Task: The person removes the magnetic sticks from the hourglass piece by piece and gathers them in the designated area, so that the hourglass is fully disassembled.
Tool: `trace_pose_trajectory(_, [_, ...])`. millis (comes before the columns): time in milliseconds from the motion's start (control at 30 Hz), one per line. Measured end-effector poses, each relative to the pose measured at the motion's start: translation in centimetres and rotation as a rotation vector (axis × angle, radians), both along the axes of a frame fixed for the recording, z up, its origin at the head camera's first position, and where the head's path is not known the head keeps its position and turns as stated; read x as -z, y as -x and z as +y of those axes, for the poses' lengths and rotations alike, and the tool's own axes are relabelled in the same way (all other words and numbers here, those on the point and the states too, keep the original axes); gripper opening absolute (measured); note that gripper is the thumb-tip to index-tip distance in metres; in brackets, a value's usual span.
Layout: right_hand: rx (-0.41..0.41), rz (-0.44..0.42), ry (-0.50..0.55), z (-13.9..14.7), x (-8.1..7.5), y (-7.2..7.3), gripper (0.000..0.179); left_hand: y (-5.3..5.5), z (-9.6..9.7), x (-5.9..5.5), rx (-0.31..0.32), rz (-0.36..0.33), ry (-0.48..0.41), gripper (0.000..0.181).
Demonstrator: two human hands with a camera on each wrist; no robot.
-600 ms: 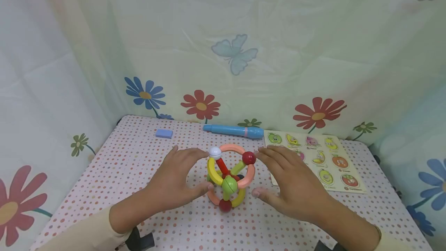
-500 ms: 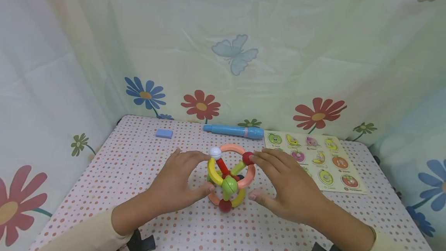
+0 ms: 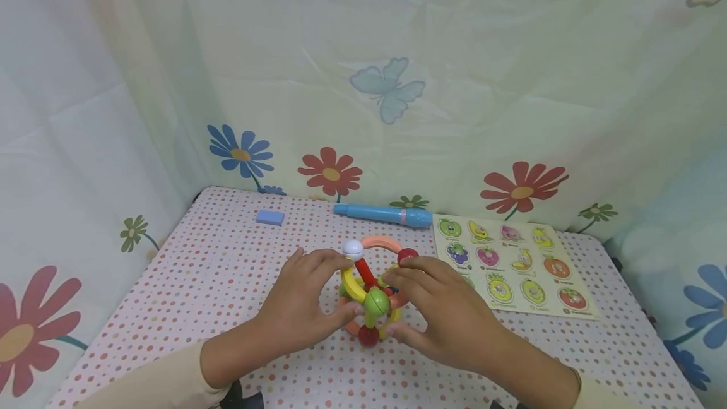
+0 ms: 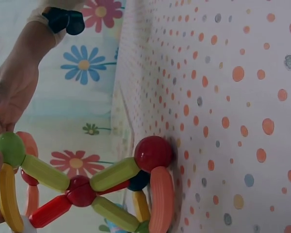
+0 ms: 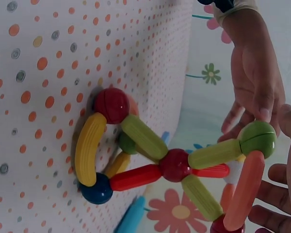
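A ball-and-stick construction toy point(image 3: 377, 302) stands upright on the table, its sticks and balls in several colours. In the left wrist view its red centre ball point(image 4: 81, 191) joins several straight sticks; curved pieces link the outer balls. On the toy's left side is my left hand point(image 3: 307, 298), fingertips at the yellow curved stick point(image 3: 351, 283) below the white ball, thumb low near the green ball. My right hand point(image 3: 449, 317) reaches over the right side and partly hides the salmon curved stick point(image 5: 246, 191). Both hands have thumb and fingers spread apart; firm contact is unclear.
Behind the toy lies a blue microphone-shaped stick point(image 3: 383, 214). A fruit picture board point(image 3: 517, 267) lies at the right, and a small blue block point(image 3: 269, 218) at the back left. A flower-printed curtain point(image 3: 375, 131) hangs behind the dotted table point(image 3: 187, 283).
My right hand has moved left, from beside the toy to over its right side. My left hand has come slightly closer to the toy. The toy still stands in place, and the view has shifted a little.
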State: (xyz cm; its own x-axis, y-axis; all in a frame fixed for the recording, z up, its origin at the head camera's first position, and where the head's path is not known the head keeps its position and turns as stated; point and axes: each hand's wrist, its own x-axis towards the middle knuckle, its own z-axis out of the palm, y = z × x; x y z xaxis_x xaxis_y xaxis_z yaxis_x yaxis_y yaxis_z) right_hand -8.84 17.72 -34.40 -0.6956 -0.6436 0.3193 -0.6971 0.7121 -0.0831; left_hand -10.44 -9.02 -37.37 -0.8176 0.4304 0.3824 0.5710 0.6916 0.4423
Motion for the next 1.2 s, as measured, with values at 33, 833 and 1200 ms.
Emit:
trace_pose_trajectory(33, [-0.006, -0.002, 0.003, -0.1, 0.1, 0.0, 0.068, 0.0, 0.1, 0.1, -0.003, 0.007, -0.004, 0.066])
trace_pose_trajectory(833, [-0.048, 0.003, 0.033, -1.3, 1.2, 0.3, 0.050, 0.1, 0.4, 1.1, 0.019, 0.015, -0.054, 0.054])
trace_pose_trajectory(1200, [-0.048, -0.009, 0.053, -1.3, 1.2, 0.3, 0.050, 0.5, 0.3, 1.3, 0.034, 0.052, -0.080, 0.047])
